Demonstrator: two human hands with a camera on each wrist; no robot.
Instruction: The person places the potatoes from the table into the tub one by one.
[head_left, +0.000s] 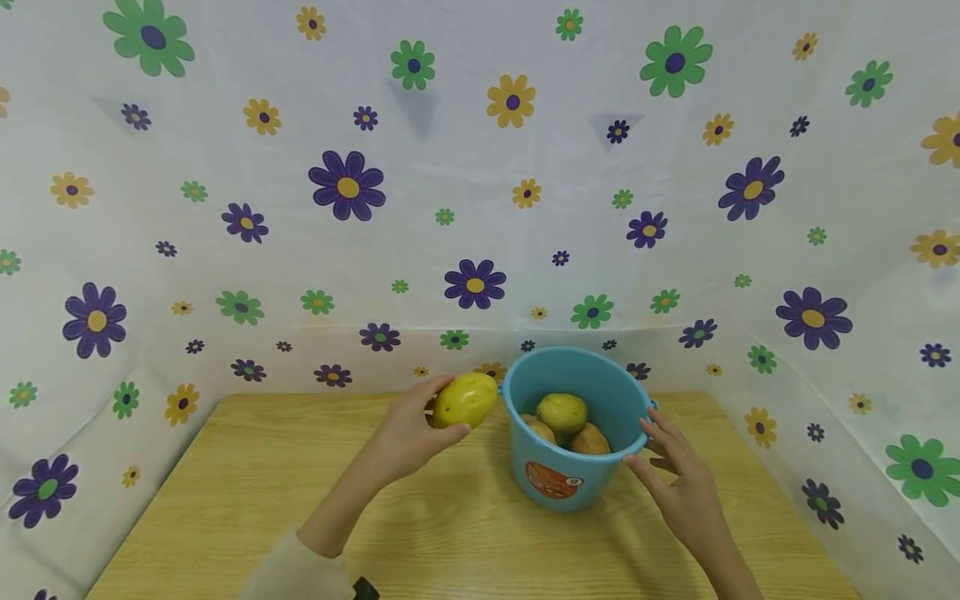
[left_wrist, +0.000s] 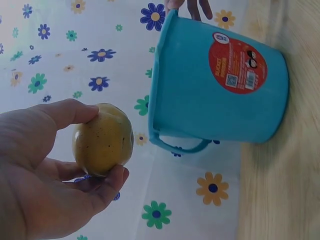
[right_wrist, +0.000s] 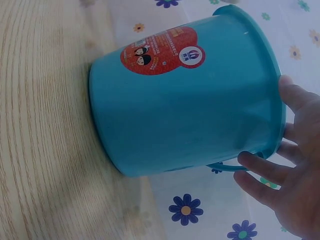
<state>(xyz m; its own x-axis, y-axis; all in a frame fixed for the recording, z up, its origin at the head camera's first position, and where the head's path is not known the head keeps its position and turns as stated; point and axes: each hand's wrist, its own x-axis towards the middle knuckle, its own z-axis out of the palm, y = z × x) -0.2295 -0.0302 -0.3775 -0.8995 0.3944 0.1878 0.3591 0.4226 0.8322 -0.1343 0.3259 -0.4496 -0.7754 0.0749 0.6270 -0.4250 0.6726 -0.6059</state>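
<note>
My left hand (head_left: 411, 433) grips a yellow potato (head_left: 467, 400) between thumb and fingers, held up left of a blue bucket (head_left: 562, 479). In the left wrist view the potato (left_wrist: 103, 140) shows dark specks, and its far side is hidden. The bucket stands upright on the table, a red label on its front. Inside it lie a yellow-green potato (head_left: 562, 413) and two browner potatoes, one of them (head_left: 590, 440) at the front. My right hand (head_left: 686, 483) touches the bucket's right rim, thumb and fingers spread; in the right wrist view its fingertips (right_wrist: 246, 159) lie near the handle.
The wooden table (head_left: 247, 483) extends to both sides of the bucket. A white sheet with printed flowers (head_left: 474, 284) hangs behind the table and along its sides. The bucket's handle (left_wrist: 185, 148) hangs down beside its rim.
</note>
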